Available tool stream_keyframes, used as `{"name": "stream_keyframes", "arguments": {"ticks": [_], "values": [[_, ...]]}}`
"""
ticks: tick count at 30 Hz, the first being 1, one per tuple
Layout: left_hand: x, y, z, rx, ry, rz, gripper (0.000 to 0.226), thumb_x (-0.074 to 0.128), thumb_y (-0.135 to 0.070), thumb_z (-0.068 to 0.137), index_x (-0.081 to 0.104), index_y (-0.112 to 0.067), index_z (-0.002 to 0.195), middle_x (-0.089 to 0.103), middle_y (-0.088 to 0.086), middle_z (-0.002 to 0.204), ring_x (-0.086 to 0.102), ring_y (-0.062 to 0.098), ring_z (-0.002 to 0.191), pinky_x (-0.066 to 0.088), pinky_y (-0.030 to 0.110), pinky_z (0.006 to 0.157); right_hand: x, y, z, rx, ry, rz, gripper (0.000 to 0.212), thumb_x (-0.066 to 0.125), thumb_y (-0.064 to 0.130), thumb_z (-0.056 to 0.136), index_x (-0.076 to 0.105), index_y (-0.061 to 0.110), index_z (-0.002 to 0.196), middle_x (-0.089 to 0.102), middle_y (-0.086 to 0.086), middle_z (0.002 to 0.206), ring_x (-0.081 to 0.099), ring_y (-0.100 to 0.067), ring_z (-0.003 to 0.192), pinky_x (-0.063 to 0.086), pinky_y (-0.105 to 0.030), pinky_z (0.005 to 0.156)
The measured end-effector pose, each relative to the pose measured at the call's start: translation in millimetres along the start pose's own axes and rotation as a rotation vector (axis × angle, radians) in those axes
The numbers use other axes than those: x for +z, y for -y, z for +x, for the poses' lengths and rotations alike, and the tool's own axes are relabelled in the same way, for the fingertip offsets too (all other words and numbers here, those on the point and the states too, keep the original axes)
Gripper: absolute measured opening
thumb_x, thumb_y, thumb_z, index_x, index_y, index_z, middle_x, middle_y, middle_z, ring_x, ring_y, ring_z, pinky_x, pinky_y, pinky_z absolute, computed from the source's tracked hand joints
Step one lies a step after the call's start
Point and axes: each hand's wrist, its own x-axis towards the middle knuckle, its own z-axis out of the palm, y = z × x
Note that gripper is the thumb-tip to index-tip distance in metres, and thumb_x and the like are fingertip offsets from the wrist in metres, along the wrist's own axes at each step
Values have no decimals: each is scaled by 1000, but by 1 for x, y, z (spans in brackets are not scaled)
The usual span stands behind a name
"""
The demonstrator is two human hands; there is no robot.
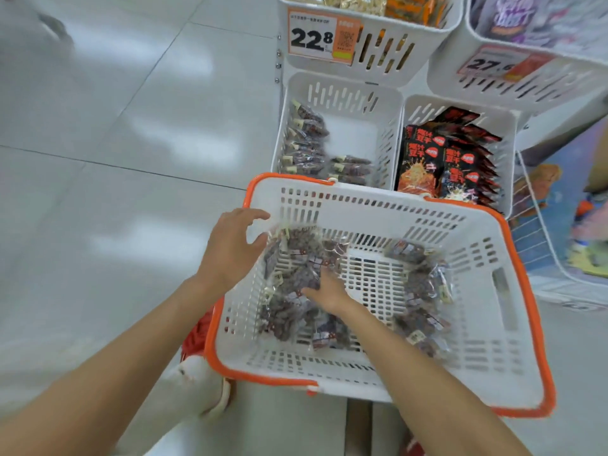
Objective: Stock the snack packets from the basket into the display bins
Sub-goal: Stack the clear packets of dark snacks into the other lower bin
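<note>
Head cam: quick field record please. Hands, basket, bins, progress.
left hand: above the basket's left edge, fingers spread, at the top of the left pile
right hand: down in the basket on the left pile, fingertips hidden; grip unclear
basket: white, orange rim, in front of the bins
left pile: clear packets, dark snacks
right pile: same kind
lower left bin: stocked packets along its left and front, rest bare
lower right bin: black-and-red packets, nearly full
progress: unfinished
</note>
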Motion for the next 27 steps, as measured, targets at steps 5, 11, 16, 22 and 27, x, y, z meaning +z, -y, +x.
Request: {"name": "stream_keyframes", "arguments": {"ticks": [5,11,16,22,27], "values": [[-20,7,-19,-67,-10,-116,29,65,-16,91,63,-28,118,59,-5,110,52,14,96,45,28,89,1,20,-10,-100,-138,169,22,60,19,97,60,14,118,59,-7,129,59,-20,104,49,-38,94],[-26,-24,-11,-249,-113,-540,64,76,-26,85,42,-22,139,56,-16,112,58,4,103,50,22,87,-76,48,-49,-322,-169,629,27,61,20,96,60,7,119,64,-5,122,61,-23,113,50,-40,98],[-14,-29,-7,-455,70,-810,51,81,-13,78,59,-10,124,72,7,111,70,18,96,56,27,78,-72,65,-65,-342,190,1129,35,49,15,101,53,0,133,68,-12,107,67,-18,87,53,-33,81],[-27,-7,-1,-424,-67,-816,24,75,0,81,70,-13,101,75,-1,85,72,9,72,57,22,61,2,23,-22,-240,91,210,55,45,45,102,40,17,148,44,0,151,43,-21,138,35,-34,112],[-28,-1,-3,-449,-53,-860,27,70,0,86,63,-15,109,74,1,87,72,9,70,55,22,56,37,6,-1,-165,223,-63,35,68,28,92,58,18,124,56,1,129,55,-14,116,40,-19,89]]}}
